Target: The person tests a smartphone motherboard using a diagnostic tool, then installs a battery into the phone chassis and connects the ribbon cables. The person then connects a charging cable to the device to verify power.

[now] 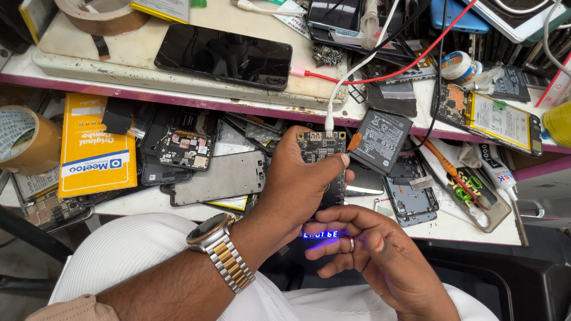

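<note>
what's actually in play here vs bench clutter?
In hand:
left hand grips the black circuit board, thumb across it
white cable plugged into the board's top edge
right hand at the board's lower end, beside the lit blue display

Lying about:
black phone with red cable
battery pack
yellow box
tape roll
grey phone frame

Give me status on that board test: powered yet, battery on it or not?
Done: white cable plugged into the black circuit board, blue display lit. In hand: left hand grips the board, right hand fingers at the display end. Left: the loose battery lies beside the board; whether it is connected cannot be told.
</note>
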